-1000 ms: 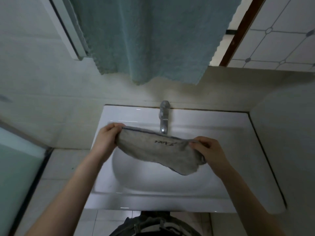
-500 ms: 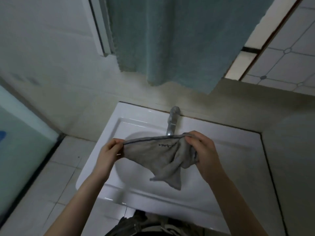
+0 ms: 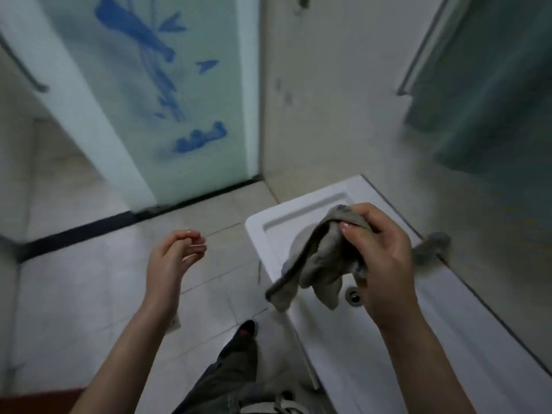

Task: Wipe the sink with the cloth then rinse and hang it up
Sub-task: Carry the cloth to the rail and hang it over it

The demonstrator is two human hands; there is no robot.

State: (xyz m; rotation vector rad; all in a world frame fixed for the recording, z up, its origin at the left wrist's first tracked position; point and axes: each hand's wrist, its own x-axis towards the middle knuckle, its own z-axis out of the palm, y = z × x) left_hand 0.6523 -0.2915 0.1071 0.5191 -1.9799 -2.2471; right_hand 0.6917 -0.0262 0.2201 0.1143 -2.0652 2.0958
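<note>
Head view has the right hand [image 3: 385, 264] gripping the bunched cloth [image 3: 316, 264] over the sink [image 3: 343, 354], the left hand [image 3: 170, 261] loosely curled and empty; hanging up seems due, which calls for somewhere to drape it.

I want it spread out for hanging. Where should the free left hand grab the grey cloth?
Probably the cloth at its dangling lower corner, approached from the left: the right hand bunches the top, so the dark-trimmed edge hangs free on the side facing the left hand.
</note>
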